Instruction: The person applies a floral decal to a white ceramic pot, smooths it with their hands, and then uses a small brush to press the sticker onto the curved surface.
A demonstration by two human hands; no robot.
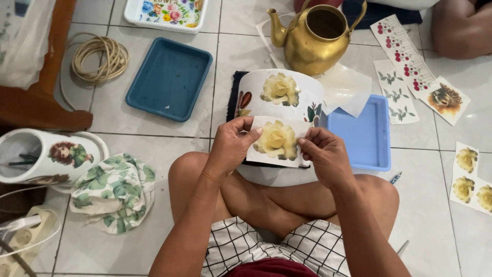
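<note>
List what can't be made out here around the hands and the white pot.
- Head view: the white pot's lower part, hidden by the rose decal and both hands: left hand, right hand.
- Dark mat under the pot, mostly covered.
- Floral tray, cut off by the top edge.
- Light-blue tray, partly hidden by paper.

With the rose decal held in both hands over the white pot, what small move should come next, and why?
Probably lower the decal onto a bare patch of the pot below the rose already stuck there. Left hand and right hand pinch its side edges, and it hangs just in front of the pot wall.
</note>
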